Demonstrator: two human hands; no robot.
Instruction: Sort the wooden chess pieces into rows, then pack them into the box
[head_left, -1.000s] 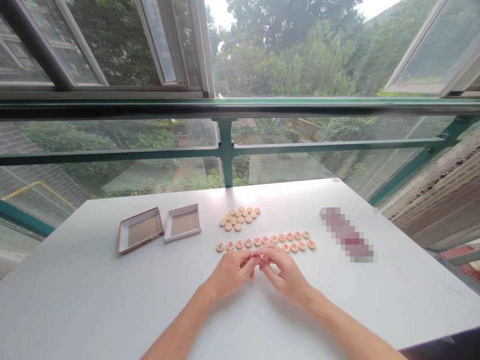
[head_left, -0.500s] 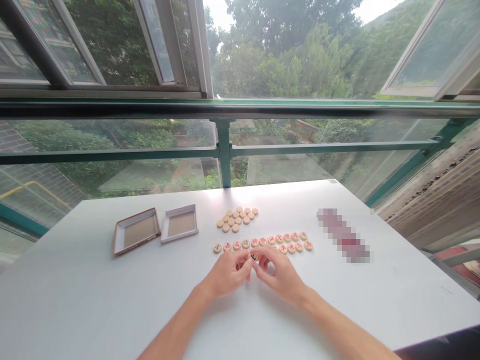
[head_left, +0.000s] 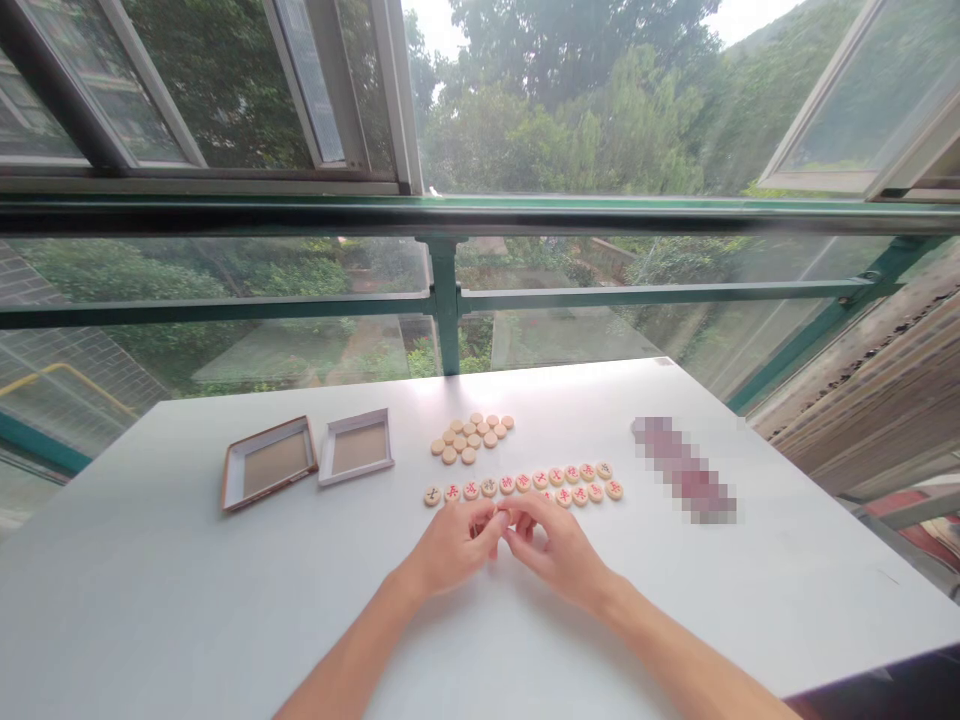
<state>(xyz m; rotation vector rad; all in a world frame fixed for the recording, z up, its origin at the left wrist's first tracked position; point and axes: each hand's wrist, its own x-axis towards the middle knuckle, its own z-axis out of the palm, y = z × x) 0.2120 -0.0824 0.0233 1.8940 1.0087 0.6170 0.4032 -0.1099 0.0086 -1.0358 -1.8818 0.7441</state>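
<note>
Fingertips of my left hand [head_left: 459, 545] and my right hand [head_left: 553, 540] meet around one xiangqi piece [head_left: 504, 516], a round wooden disc mostly hidden by the fingers. Both hands are closed on it just in front of two rows of pieces. In the rows, pieces lie with red or black characters up, such as a black-marked piece [head_left: 432, 495] at the left end and a red-marked piece [head_left: 614, 490] at the right. My right fingers cover part of the nearer row. Farther back, a cluster of plain-topped pieces [head_left: 469, 429] lies together.
A brown-edged box half [head_left: 229, 480] and a white box half [head_left: 390, 440] sit side by side at the left on the white table [head_left: 150, 590]. A blurred reddish object [head_left: 684, 470] lies at the right. Green railing [head_left: 448, 335] and windows stand beyond the far edge.
The held piece has turned between my fingers; its black character showed before and is now out of sight. Both hands stay in nearly the same place.
</note>
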